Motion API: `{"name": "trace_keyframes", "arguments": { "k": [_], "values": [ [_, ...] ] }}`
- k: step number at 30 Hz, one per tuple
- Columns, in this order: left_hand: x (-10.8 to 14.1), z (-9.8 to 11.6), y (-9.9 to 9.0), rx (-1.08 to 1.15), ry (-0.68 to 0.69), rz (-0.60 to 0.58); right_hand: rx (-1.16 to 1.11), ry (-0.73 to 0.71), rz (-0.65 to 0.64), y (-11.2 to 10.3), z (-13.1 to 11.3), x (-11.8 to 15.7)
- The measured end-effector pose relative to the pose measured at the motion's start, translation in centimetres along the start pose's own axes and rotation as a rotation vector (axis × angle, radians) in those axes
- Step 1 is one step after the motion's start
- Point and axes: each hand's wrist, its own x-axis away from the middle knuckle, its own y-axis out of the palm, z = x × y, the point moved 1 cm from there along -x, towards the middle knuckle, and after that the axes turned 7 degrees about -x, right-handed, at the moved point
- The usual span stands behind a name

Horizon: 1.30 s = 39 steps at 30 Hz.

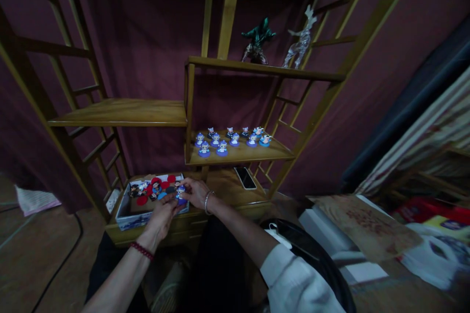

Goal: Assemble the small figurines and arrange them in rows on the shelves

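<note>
Maroon cloth is hanging behind a wooden shelf unit while the left hand [161, 214] and right hand [195, 193] are pinching a small glossy figurine [180, 195] with a round blue base. It is just above a white, blue-patterned box [127, 220] holding flat red discs [142, 200] and other little figures. Farther off, matching blue-based figurines [222, 148] are standing in loose rows on a wooden shelf [238, 155], beneath a green statuette [258, 41] and a clear antlered statuette [301, 39].
</note>
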Motion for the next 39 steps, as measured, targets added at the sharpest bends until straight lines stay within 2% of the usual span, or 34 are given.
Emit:
{"name": "trace_keyframes", "arguments": {
  "k": [10,22,28,39],
  "values": [
    [1.3,-0.6,4.5,0.052,0.017,-0.063,-0.182,0.005,0.13,-3.6,1.7,4.0],
    [2.3,-0.7,11.0,0.048,-0.017,-0.222,-0.213,0.046,0.266,-9.0,3.9,8.4],
    [1.8,-1.8,13.1,0.04,-0.013,-0.305,-0.218,0.075,0.305,-10.8,4.8,9.9],
    [2.0,-1.8,16.4,0.061,0.003,-0.306,-0.314,0.025,0.359,-12.8,5.5,10.9]
  ]
}}
